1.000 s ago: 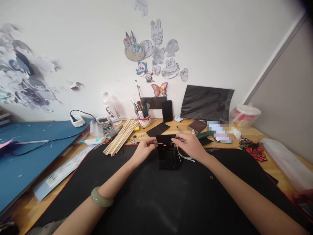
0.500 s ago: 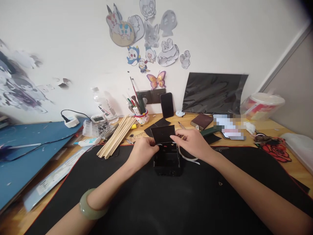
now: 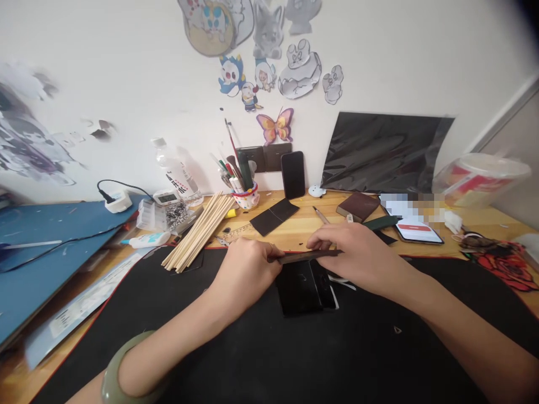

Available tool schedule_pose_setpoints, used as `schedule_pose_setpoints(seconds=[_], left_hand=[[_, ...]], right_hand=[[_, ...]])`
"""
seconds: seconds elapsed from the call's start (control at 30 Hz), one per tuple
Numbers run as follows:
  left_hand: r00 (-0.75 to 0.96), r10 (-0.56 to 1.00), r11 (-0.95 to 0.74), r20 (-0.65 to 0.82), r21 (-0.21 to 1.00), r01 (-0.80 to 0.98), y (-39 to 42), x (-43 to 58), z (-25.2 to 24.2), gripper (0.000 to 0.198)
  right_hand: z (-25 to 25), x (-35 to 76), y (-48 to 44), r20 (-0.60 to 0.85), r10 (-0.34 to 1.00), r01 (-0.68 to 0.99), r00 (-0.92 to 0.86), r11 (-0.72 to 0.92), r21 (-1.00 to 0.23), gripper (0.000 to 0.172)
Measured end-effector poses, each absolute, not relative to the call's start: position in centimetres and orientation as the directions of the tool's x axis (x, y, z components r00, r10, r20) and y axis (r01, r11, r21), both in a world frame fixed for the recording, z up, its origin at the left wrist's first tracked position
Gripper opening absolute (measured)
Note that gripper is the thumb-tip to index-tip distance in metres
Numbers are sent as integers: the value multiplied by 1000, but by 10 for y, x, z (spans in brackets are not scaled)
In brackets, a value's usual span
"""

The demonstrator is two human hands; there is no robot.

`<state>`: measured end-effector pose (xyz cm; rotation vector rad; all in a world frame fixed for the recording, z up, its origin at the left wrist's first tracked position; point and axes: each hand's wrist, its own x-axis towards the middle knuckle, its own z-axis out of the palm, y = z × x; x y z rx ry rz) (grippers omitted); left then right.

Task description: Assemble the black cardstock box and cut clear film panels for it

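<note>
A small black cardboard box [image 3: 306,287] sits on the black mat [image 3: 252,359] in front of me. Its flap [image 3: 309,256] is folded over flat and seen edge-on. My left hand [image 3: 248,272] pinches the flap's left end with closed fingers. My right hand [image 3: 357,255] grips the flap's right end, fingers curled over it. A white strip [image 3: 343,280] pokes out under my right hand. A green bangle [image 3: 115,370] is on my left wrist.
Behind the mat lie a bundle of wooden sticks [image 3: 200,230], a black card piece [image 3: 274,216], a pen cup [image 3: 246,199], a phone [image 3: 293,174] leaning on the wall, a brown notebook [image 3: 357,206], a black sheet [image 3: 385,151] and a blue board [image 3: 46,247] at left.
The box flap, upright a second ago, has been folded down flat over the box. Both hands moved with it, and the view tilted down and closer.
</note>
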<state>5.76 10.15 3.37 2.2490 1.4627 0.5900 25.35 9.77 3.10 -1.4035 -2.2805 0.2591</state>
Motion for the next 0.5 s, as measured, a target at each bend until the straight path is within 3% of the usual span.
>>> schedule_pose_setpoints(seconds=[0.27, 0.5], left_hand=[[425, 892, -444, 152, 470, 763, 77, 54, 53, 25], [437, 872, -487, 221, 487, 725, 66, 53, 67, 24]], right_hand=[[63, 247, 75, 147, 920, 850, -363, 392, -352, 25], [72, 251, 62, 209, 875, 791, -437, 484, -374, 18]])
